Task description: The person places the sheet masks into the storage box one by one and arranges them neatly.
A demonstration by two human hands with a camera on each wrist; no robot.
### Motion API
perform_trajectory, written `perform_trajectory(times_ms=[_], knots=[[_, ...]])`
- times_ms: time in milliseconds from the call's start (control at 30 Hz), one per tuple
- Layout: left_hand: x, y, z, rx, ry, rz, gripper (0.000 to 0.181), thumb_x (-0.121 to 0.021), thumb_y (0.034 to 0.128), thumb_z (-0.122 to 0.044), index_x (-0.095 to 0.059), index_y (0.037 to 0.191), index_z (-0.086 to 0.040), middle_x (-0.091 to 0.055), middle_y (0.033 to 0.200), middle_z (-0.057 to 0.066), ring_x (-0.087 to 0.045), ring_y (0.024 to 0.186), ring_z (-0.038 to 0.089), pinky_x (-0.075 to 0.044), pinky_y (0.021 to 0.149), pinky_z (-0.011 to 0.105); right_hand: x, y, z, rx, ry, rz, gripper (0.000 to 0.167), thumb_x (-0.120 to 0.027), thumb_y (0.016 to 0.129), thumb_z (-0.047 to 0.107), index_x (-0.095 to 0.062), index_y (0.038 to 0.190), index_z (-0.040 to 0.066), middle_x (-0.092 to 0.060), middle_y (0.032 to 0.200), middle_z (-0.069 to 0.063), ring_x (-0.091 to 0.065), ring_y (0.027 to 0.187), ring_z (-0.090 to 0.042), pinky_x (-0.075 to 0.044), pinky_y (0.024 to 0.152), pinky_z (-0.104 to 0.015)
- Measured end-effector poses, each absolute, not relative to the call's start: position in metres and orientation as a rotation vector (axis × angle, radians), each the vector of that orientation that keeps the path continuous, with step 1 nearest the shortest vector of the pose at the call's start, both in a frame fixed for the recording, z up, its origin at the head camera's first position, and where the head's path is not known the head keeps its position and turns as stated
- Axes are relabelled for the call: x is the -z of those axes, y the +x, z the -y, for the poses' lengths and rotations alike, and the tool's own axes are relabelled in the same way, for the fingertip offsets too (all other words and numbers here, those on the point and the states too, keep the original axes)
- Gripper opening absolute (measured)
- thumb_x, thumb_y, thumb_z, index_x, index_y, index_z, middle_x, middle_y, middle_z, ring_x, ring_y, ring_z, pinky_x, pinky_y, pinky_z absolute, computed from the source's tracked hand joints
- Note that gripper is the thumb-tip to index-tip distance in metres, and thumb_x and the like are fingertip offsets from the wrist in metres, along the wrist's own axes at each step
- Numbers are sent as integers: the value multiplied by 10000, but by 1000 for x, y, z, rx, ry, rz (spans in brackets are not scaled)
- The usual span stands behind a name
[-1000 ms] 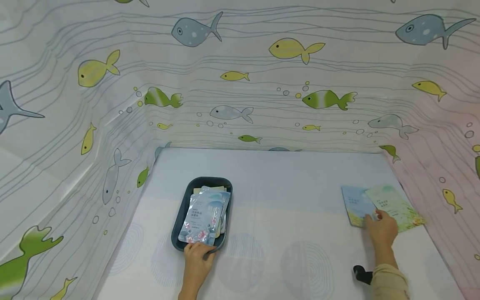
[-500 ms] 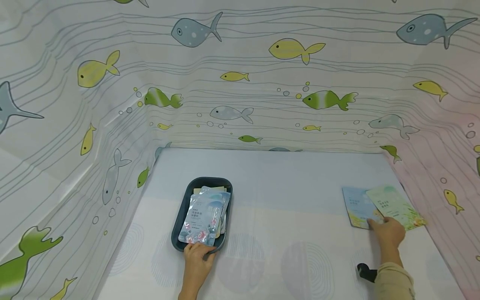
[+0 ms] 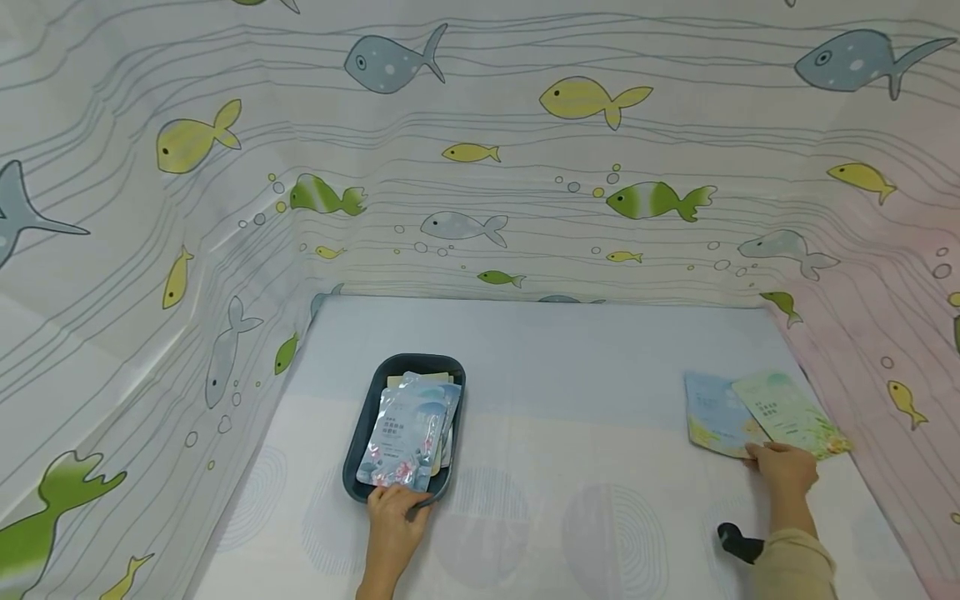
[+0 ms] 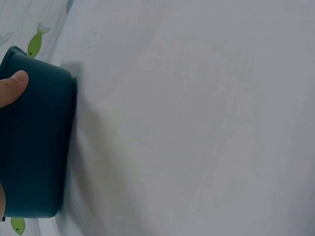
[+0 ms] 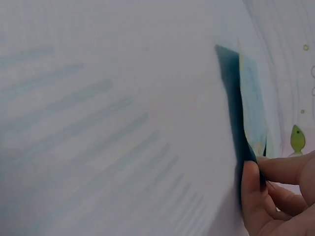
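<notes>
My left hand [image 3: 393, 529] grips the near rim of a dark oblong tray [image 3: 352, 463]. In the left wrist view, the thumb presses on the tray's teal outer wall [image 4: 39, 142]. Several flat sachets [image 3: 405, 423] lie stacked in the tray, a shiny pale blue one with pink flowers on top. Over at the right, my right hand [image 3: 784, 473] pinches the lower edge of a blue sachet [image 3: 712, 410]. The right wrist view has this sachet edge-on, lifted off the surface at its near end. A light green sachet [image 3: 791, 412] partly overlaps it.
A white tabletop [image 3: 555, 375] with faint round patterns spreads between the two hands. Fish-printed sheeting [image 3: 525, 192] rises at the back and both sides. A black strap-like piece [image 3: 738, 543] sticks out beside the right sleeve [image 3: 795, 567].
My right hand has shifted slightly right and nearer, and now pinches the blue sachet's lower edge, which has come up a little. The left hand and tray have not moved.
</notes>
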State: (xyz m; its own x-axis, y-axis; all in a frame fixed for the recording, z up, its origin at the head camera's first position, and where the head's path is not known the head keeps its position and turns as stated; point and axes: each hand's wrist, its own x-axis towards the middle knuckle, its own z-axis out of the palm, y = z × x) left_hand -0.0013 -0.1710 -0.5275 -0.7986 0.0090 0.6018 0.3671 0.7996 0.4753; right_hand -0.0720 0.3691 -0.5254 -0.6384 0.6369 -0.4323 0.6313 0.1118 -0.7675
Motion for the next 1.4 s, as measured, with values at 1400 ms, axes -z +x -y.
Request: perform_trajectory(times_ms=[1400], knots=[[529, -2, 171, 801, -285, 2379, 307, -841, 424, 83, -711, 641, -90, -636, 595, -42, -525, 608, 110, -269, 733, 332, 490, -80, -179, -2221, -488, 2268, 287, -586, 862, -70, -522, 1107, -205, -665, 801, -118, -676, 636, -113, -539, 661, -233]])
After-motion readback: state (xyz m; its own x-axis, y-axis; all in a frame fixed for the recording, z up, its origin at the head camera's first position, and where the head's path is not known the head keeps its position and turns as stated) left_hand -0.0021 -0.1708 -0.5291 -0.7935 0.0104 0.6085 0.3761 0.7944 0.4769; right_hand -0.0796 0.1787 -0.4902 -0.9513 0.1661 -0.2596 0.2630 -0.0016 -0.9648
